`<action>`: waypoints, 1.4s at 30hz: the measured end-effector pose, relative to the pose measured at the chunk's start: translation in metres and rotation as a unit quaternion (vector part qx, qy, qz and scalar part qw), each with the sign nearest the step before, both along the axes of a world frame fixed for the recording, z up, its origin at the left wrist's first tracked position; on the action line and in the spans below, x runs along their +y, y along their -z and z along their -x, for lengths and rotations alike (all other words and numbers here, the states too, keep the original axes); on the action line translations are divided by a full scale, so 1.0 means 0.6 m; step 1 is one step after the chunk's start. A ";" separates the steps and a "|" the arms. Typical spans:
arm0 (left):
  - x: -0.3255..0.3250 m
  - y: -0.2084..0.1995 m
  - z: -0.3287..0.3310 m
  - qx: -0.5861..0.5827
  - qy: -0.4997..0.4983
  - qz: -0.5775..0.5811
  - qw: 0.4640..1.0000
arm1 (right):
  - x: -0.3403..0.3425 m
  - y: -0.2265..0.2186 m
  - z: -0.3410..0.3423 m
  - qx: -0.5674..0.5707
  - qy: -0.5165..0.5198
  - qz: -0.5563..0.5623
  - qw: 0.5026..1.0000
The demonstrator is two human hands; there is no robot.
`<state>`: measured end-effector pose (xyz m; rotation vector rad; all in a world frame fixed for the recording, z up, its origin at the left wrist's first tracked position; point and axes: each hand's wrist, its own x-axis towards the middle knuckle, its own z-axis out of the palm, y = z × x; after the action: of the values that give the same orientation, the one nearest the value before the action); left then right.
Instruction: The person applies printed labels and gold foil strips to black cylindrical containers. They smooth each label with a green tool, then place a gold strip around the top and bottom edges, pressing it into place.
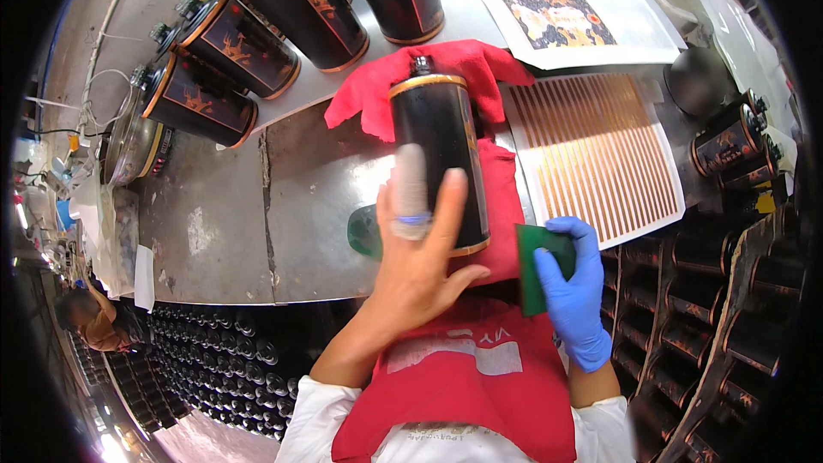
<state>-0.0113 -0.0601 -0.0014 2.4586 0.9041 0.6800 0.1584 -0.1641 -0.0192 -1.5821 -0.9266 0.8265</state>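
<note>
A black bottle (430, 133) with gold bands and a dark stopper lies on red cloth (493, 64) in front of me. My left hand (420, 244), one finger wrapped in pale tape, spreads its fingers over the bottle's lower left side. I cannot tell whether the fingertips press on it. My right hand (573, 287), in a blue glove, pinches a flat green scraper (536, 270) just right of the bottle's base. Beside my left hand, a green rounded piece (364, 231) rests on the metal table, partly hidden.
Several similar decorated bottles (313, 9) stand along the table's back left. Sheets of gold strips (596, 154) and printed labels (549, 0) lie to the right. Smaller bottles (729, 146) stand farther right. Racks of bottles (227, 360) flank me below, and another person (99, 321) is at far left.
</note>
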 end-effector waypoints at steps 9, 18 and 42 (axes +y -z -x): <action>0.003 0.055 0.018 -0.189 -0.031 0.281 0.941 | 0.020 0.002 0.023 0.106 -0.094 0.027 0.990; 0.021 0.062 0.057 0.046 -0.064 0.176 0.981 | 0.019 0.036 -0.009 0.065 -0.028 0.034 0.997; 0.006 0.022 0.006 0.112 -0.007 -0.038 0.993 | 0.026 0.010 0.034 0.026 -0.094 -0.014 0.995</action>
<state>-0.0149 -0.0568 -0.0148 2.6379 0.9958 0.4580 0.1380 -0.1486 -0.0251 -1.4578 -1.0563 0.9762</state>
